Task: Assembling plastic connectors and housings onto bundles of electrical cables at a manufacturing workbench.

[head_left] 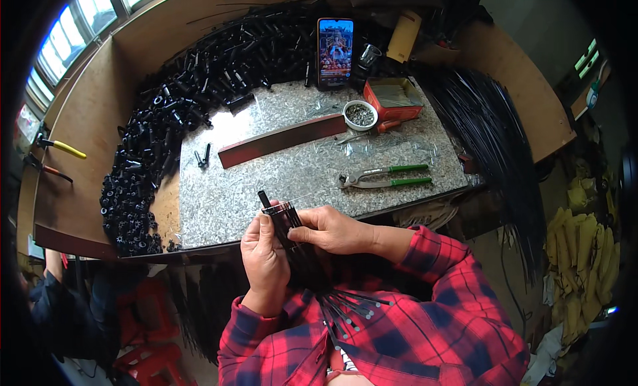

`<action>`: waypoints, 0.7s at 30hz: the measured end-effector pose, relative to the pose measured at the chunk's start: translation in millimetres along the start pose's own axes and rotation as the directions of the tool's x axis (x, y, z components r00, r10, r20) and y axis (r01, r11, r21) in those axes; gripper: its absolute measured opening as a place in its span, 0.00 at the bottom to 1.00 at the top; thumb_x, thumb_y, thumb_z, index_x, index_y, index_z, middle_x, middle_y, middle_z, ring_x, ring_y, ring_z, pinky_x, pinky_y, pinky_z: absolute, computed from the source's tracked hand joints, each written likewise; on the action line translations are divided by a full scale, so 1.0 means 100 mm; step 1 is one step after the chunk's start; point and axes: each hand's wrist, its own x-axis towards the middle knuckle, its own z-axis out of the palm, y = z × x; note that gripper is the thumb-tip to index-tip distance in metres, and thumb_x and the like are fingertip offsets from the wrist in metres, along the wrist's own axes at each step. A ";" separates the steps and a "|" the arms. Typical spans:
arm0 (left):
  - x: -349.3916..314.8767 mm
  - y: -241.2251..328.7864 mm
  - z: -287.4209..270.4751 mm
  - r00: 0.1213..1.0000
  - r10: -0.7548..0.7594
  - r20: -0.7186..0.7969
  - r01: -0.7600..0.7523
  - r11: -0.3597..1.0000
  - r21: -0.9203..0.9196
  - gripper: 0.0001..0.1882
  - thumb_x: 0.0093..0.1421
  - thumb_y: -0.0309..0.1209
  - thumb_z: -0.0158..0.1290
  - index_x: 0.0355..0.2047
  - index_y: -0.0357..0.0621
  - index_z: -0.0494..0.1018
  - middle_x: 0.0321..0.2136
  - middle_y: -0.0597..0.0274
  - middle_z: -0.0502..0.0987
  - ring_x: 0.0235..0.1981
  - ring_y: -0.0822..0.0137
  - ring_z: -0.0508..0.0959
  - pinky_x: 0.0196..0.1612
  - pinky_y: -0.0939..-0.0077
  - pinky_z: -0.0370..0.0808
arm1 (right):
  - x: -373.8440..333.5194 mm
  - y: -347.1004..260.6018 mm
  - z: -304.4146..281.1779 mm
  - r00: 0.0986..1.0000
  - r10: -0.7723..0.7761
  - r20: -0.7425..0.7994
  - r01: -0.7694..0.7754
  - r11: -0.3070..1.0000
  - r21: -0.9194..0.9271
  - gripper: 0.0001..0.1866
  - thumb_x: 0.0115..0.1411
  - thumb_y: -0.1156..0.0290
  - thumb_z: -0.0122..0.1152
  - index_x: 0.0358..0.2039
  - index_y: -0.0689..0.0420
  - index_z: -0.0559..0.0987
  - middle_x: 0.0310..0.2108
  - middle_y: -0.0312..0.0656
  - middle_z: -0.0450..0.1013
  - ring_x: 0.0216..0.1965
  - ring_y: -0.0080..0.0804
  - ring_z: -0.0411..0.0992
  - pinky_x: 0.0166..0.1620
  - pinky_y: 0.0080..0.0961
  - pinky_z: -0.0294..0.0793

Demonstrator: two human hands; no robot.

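In front of my chest, over the table's near edge, I hold a bundle of black umbrella ribs [307,274] around a short black tube [264,198]. My left hand [264,259] is closed around the bundle's upper left side, the thumb pressed near the top. My right hand [332,230] grips it from the right, thumb and fingers pinching the ribs. A thin bright wire [297,199] circles the top, its loose end sticking out to the right. Lower down, the ribs fan out over my plaid shirt, ending in round grey tips [370,314].
Green-handled pincers [389,176], a red-brown bar [282,142], a white bowl [359,128] of small metal bits and a red box [397,113] lie on the speckled board [292,100]. Black parts [193,87] heap left and behind. A phone [335,53] stands at the back; long black rods [485,120] hang right.
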 end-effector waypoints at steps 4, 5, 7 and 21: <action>0.02 0.00 0.00 1.000 -0.023 0.002 0.023 1.000 -0.012 0.16 0.66 0.33 0.44 0.47 0.31 0.69 0.41 0.55 0.76 0.42 0.69 0.75 0.48 0.76 0.70 | 0.02 0.02 -0.01 1.000 -0.002 -0.017 0.002 1.000 0.022 0.11 0.61 0.68 0.56 0.33 0.65 0.75 0.24 0.35 0.73 0.30 0.14 0.64 0.33 0.21 0.69; 0.01 0.00 0.01 1.000 -0.015 0.010 0.015 1.000 0.006 0.16 0.66 0.33 0.44 0.47 0.32 0.69 0.41 0.56 0.76 0.42 0.70 0.75 0.48 0.76 0.70 | 0.02 0.00 -0.01 1.000 0.022 -0.009 -0.022 1.000 0.013 0.11 0.61 0.68 0.56 0.34 0.65 0.75 0.25 0.34 0.73 0.30 0.14 0.64 0.34 0.20 0.69; 0.00 0.00 0.01 0.999 -0.034 0.019 0.035 0.999 -0.002 0.16 0.66 0.33 0.44 0.47 0.33 0.69 0.41 0.57 0.76 0.41 0.70 0.75 0.48 0.77 0.70 | -0.01 -0.09 -0.02 1.000 0.014 0.017 -0.016 0.997 0.072 0.10 0.62 0.69 0.56 0.36 0.65 0.75 0.27 0.32 0.73 0.32 0.14 0.65 0.34 0.20 0.69; -0.02 -0.02 0.01 0.998 0.050 -0.046 -0.052 0.998 -0.042 0.16 0.66 0.31 0.44 0.48 0.33 0.70 0.44 0.55 0.75 0.44 0.69 0.75 0.49 0.76 0.70 | 0.03 -0.07 0.00 0.996 0.077 0.040 -0.079 0.996 0.034 0.11 0.63 0.65 0.55 0.38 0.60 0.77 0.25 0.26 0.71 0.26 0.10 0.65 0.26 0.13 0.65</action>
